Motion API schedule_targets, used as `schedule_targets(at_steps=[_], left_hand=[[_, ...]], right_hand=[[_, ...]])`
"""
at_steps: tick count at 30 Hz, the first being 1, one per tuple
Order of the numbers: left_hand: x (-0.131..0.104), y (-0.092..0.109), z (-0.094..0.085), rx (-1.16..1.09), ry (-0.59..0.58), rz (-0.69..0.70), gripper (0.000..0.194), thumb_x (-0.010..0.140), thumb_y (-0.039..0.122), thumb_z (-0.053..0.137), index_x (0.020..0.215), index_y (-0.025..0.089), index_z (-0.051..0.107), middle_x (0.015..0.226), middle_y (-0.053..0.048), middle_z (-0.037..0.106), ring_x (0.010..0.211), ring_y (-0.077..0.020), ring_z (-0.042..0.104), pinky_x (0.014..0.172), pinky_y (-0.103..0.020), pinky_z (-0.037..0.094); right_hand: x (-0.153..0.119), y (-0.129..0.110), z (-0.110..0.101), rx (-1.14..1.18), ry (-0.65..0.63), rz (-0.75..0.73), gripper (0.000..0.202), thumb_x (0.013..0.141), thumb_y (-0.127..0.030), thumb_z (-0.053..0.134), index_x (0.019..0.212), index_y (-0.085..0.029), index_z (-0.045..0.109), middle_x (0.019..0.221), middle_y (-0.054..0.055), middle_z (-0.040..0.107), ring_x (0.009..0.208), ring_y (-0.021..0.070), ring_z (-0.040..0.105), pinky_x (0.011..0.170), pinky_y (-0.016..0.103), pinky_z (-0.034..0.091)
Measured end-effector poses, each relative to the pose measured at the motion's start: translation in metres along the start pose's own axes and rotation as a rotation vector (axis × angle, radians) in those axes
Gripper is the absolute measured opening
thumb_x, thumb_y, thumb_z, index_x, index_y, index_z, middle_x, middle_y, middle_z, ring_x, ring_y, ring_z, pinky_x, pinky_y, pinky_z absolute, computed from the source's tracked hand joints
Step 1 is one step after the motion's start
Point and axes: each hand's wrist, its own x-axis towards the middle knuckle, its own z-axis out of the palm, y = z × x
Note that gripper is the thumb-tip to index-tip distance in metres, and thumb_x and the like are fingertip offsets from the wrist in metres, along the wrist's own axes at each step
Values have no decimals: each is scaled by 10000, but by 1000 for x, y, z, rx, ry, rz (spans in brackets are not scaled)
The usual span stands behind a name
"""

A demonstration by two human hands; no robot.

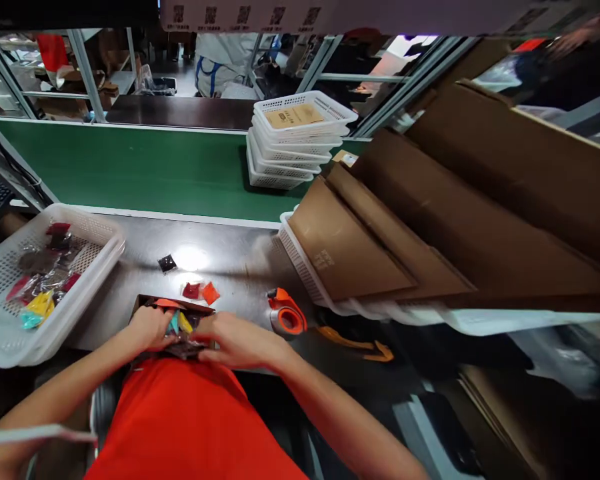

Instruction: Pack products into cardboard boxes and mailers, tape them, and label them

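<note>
A small brown cardboard box (141,304) stands at the near edge of the metal worktable, close against my red clothing. Inside it are clear plastic packets, with yellow (185,323) and light-blue (173,324) contents among dark ones. My left hand (153,328) reaches in from the left, its fingers curled onto the packets. From the right, my right hand (230,339) has its fingers bent over the packets at that side; the fingertips are partly hidden. Just beyond the box lie a dark red packet (192,291) and an orange packet (211,293). A black packet (167,263) lies farther back.
A white perforated basket (87,293) with more packets is at left. An orange tape dispenser (287,313) sits right of my hands. Large cardboard sheets (350,247) lean in a white basket at right. Stacked white baskets (285,160) stand on the green conveyor belt (145,170).
</note>
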Motion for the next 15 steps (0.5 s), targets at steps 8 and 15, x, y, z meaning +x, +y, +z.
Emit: schedule_targets(at_steps=[8,15], left_hand=[[-3,-14,-8,-169,-194,83,784,831,662,722,1405,134,639,1440,-229,679,1278,-390,692,1070,-454,564],[-24,-26,-6,-97,82,262,583,968,285,617,1546,232,553,1674,-167,477,1525,-370,471,1214,-531,459]], right_hand=[[39,7,74,-222,192,400,546,1033,-224,492,1577,-180,510,1730,195,360,1308,381,610,1007,528,593],[65,10,100,-263,125,518,554,973,-137,494,1520,-75,557,1494,335,583,1229,442,665,987,686,561]])
